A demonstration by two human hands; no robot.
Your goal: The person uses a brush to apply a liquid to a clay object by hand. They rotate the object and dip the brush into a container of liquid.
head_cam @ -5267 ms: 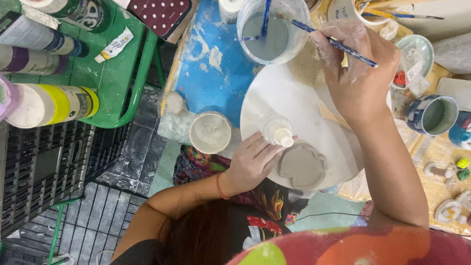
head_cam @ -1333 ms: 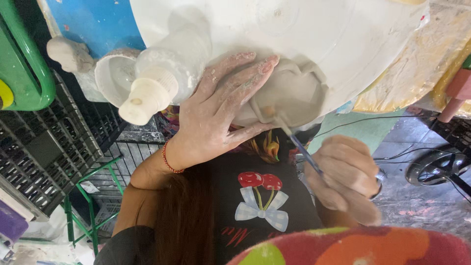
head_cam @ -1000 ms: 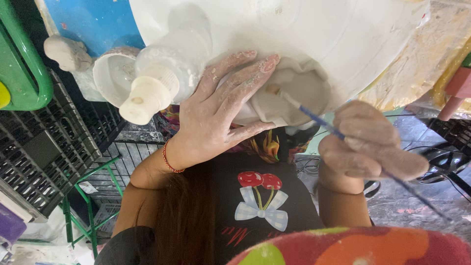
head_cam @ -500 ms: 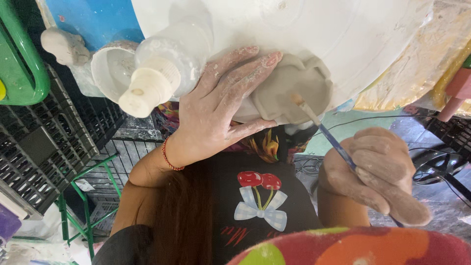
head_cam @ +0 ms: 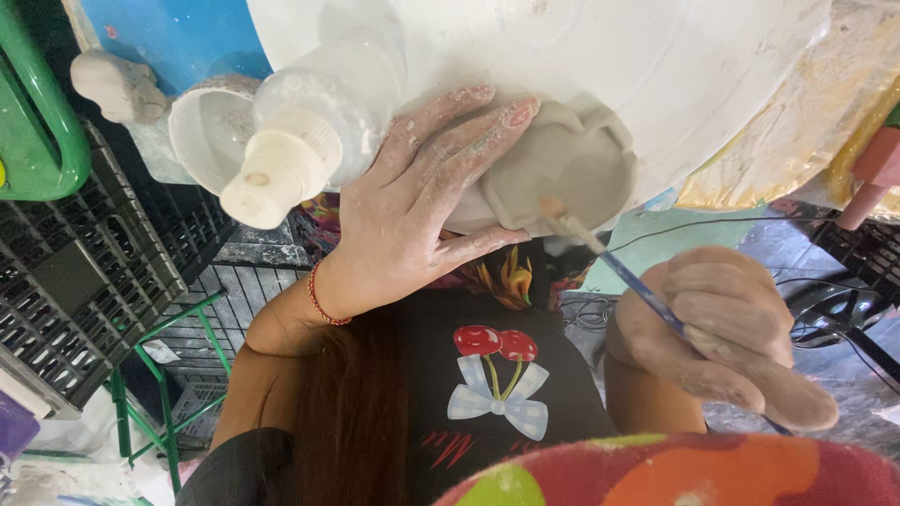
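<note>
A small grey clay dish (head_cam: pixel 574 173) with a wavy rim lies at the near edge of a round white board (head_cam: pixel 600 66). My left hand (head_cam: pixel 412 211), dusted with clay, lies flat against the dish's left side and steadies it. My right hand (head_cam: pixel 727 328) grips a thin blue paintbrush (head_cam: pixel 623 272) whose pale tip touches the lower rim of the dish. A clear squeeze bottle (head_cam: pixel 309 131) with a cream cap lies just left of my left hand.
A white cup (head_cam: pixel 211 126) and a small clay lump (head_cam: pixel 117 84) sit left of the bottle by a blue surface (head_cam: pixel 178 37). Black plastic crates (head_cam: pixel 84 272) and a green metal frame (head_cam: pixel 169 375) stand at the left. Cables (head_cam: pixel 825 300) run on the floor at the right.
My right hand has moved from the table's far side down to the dish, then lowered and swung right. The brush tip has shifted along the dish's rim. My left hand stays on the dish.
</note>
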